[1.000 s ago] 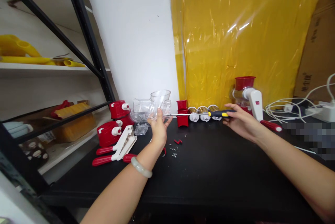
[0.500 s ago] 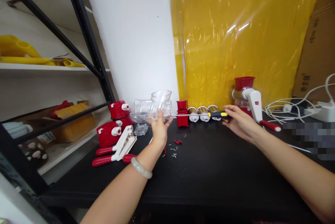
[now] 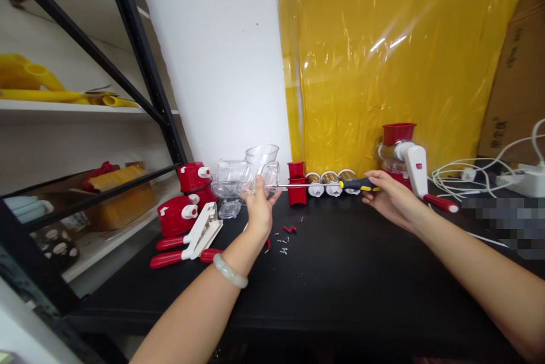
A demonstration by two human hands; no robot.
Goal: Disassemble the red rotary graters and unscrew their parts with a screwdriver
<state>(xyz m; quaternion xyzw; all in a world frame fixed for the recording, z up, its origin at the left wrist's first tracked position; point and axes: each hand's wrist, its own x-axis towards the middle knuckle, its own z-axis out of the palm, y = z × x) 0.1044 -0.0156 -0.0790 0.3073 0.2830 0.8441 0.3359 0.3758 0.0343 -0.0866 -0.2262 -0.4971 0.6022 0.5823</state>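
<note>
My left hand [image 3: 259, 205] grips a clear plastic grater housing [image 3: 260, 155] with a flared top, holding it above the black table. In my right hand [image 3: 389, 196] is the yellow-and-black handle of a screwdriver [image 3: 356, 184]. Its long shaft lies level and points left, with the tip at the right side of the housing; whether it meets a screw there I cannot tell. Below the hands, several small screws [image 3: 284, 250] and a small red plastic piece [image 3: 290, 229] are scattered. Another clear housing [image 3: 232, 174] stands behind, left of my left hand.
Red bases [image 3: 176, 216] and white crank arms with red handles [image 3: 198, 239] lie at left. Red hoppers [image 3: 297, 193] and several drum graters [image 3: 331, 183] line the back. An assembled rotary grater [image 3: 400, 148] and white cables [image 3: 464, 174] stand at right, a shelf rack [image 3: 145, 63] at left.
The screwdriver handle has turned in my right hand, its yellow marking now lying differently. Both hands stay in nearly the same place, and the housing is still held.
</note>
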